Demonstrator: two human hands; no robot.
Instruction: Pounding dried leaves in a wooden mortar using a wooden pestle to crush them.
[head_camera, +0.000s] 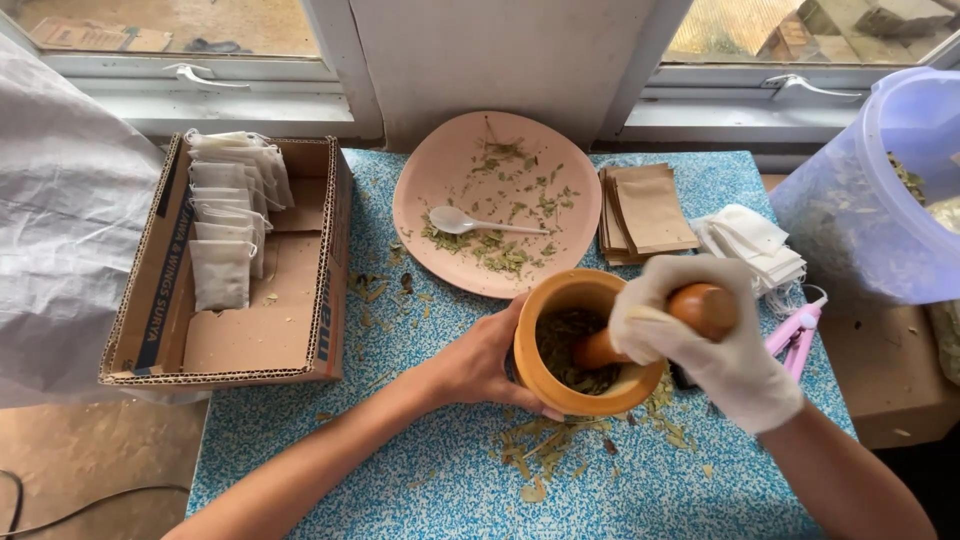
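Observation:
A wooden mortar (545, 372) stands on the blue speckled table (440, 480), with dried green leaves (565, 345) inside it. My bare left hand (478, 362) cups the mortar's left side. My right hand (700, 335), in a white glove, grips a wooden pestle (600, 350) whose tip is down in the leaves. Behind the mortar lies a pink plate (440, 175) with scattered leaf bits and a white plastic spoon (470, 222).
A cardboard box (290, 330) with several white filter bags (228, 220) sits at the left. Brown paper sachets (648, 212), folded white bags (752, 245) and pink scissors (797, 333) lie at the right. A translucent plastic tub (880, 200) stands far right. Leaf crumbs (545, 450) litter the table.

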